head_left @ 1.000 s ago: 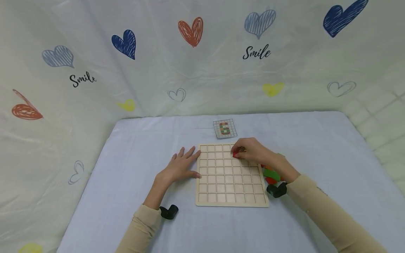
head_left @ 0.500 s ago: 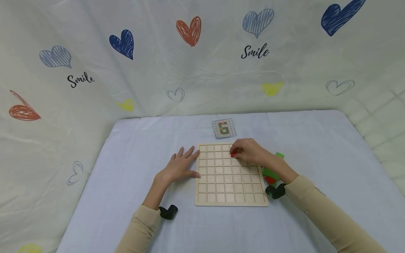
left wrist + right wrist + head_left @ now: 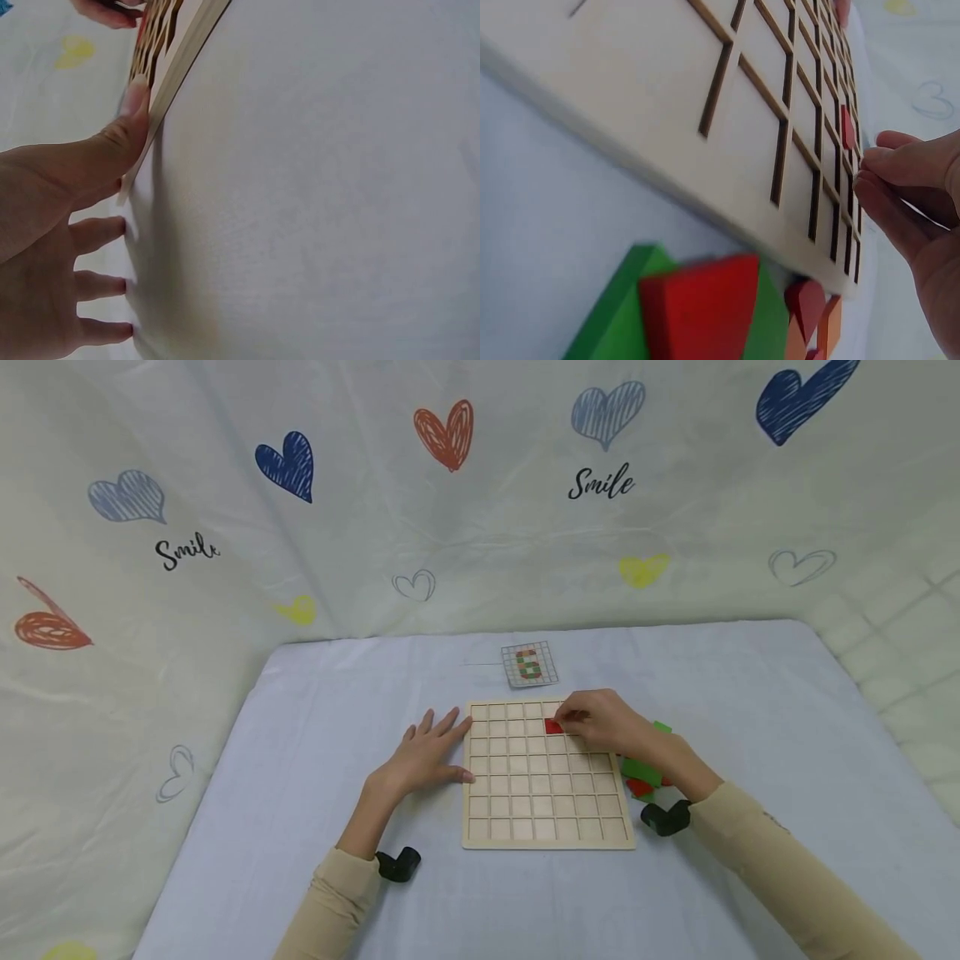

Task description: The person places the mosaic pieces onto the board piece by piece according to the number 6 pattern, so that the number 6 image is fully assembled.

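A red tile (image 3: 553,726) lies in a cell near the far edge of the wooden grid board (image 3: 624,839). Just right of it is my right hand (image 3: 603,722), thumb and fingertips close together above the board. The right wrist view shows those fingertips apart from the red tile (image 3: 847,127), with nothing visible between them. At the board's left side my left hand (image 3: 423,756) lies with fingers spread. Its thumb rests on the board's edge, as the left wrist view shows with the thumb (image 3: 124,131) over the rim; the lower fingers touch the white cloth.
A printed card (image 3: 529,665) with a coloured grid pattern lies beyond the board. Green, red and orange pieces lie piled at the board's right side, among them a green piece (image 3: 640,770), partly hidden by the right forearm. A heart-printed curtain (image 3: 352,535) hangs behind.
My right hand pinched the red tile earlier; now it has let go and shifted slightly right, leaving the tile in its cell. My left hand has stayed in place.
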A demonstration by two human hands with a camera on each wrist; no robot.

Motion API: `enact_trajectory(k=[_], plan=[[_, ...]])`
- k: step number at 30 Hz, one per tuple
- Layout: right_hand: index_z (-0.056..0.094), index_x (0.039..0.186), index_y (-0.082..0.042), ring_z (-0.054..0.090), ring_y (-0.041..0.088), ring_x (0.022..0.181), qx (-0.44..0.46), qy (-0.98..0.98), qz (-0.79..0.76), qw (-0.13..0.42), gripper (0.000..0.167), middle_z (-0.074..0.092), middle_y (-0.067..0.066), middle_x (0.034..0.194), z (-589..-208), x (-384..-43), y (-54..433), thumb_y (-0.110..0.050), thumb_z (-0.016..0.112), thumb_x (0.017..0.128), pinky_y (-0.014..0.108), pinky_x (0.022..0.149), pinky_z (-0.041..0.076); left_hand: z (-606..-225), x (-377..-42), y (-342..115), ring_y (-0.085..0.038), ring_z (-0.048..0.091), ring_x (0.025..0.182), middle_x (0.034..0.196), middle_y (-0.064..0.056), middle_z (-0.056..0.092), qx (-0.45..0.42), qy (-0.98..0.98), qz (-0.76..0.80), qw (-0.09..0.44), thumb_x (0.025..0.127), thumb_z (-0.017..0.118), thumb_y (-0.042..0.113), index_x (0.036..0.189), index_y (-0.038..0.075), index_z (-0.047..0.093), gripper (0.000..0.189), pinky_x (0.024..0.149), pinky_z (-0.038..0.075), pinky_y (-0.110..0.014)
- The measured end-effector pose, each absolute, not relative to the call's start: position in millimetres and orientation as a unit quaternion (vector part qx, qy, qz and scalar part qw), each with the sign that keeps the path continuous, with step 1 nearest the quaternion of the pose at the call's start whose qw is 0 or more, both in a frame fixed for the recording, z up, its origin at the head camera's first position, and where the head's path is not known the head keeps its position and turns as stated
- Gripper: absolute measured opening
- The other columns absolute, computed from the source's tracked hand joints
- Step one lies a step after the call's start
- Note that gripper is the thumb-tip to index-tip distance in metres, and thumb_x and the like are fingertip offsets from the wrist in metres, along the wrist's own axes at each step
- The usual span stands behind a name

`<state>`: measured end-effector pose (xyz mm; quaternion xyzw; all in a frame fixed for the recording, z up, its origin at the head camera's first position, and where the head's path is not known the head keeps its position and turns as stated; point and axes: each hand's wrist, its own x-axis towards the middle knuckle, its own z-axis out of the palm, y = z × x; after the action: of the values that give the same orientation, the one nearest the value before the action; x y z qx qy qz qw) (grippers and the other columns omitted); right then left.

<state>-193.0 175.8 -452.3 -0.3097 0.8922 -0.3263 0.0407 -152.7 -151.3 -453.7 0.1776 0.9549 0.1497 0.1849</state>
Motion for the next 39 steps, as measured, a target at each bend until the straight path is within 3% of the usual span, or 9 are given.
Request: enact_trajectory(k=[16, 22, 31, 39], plan=[[0.078, 0.103, -0.004, 0.059, 0.012, 0.078, -0.258, 0.922, -0.285, 0.051, 0.012, 0.074, 0.002, 0.093, -446, -178, 217, -0.002, 0.076, 0.091, 0.024, 0.07, 0.054, -453, -151, -150, -0.048, 0.006, 0.158, 0.173, -0.008, 0.017, 0.177, 0.954, 0.155, 0.184, 0.087, 0.079, 0.049, 0.164, 0.021, 0.031, 0.095, 0.123, 0.013, -0.069], [0.078, 0.1, -0.003, 0.059, 0.013, 0.078, -0.267, 0.922, -0.279, 0.026, 0.012, 0.073, 0.002, 0.092, -447, -176, 227, 0.0, 0.078, 0.088, 0.024, 0.068, 0.053, -455, -153, -151, -0.046, 0.002, 0.158, 0.173, -0.006, 0.014, 0.175, 0.953, 0.157, 0.191, 0.087, 0.078, 0.05, 0.165, 0.023, 0.028, 0.096, 0.124, 0.011, -0.068], [0.076, 0.106, 0.001, 0.063, 0.028, 0.092, -0.237, 0.936, -0.258, 0.017, 0.02, 0.071, 0.014, 0.105, -453, -183, 236, 0.002, 0.079, 0.086, 0.04, 0.078, 0.059, -454, -153, -153, -0.046, 0.002, 0.158, 0.173, -0.006, 0.015, 0.176, 0.952, 0.164, 0.189, 0.087, 0.078, 0.049, 0.164, 0.023, 0.028, 0.095, 0.124, 0.01, -0.068], [0.075, 0.109, 0.004, 0.061, 0.031, 0.096, -0.229, 0.94, -0.25, 0.044, 0.021, 0.066, 0.019, 0.11, -456, -187, 238, 0.001, 0.076, 0.088, 0.047, 0.084, 0.059, -454, -153, -151, -0.046, 0.002, 0.158, 0.173, -0.006, 0.015, 0.174, 0.952, 0.165, 0.19, 0.087, 0.078, 0.049, 0.164, 0.023, 0.029, 0.095, 0.124, 0.01, -0.067]])
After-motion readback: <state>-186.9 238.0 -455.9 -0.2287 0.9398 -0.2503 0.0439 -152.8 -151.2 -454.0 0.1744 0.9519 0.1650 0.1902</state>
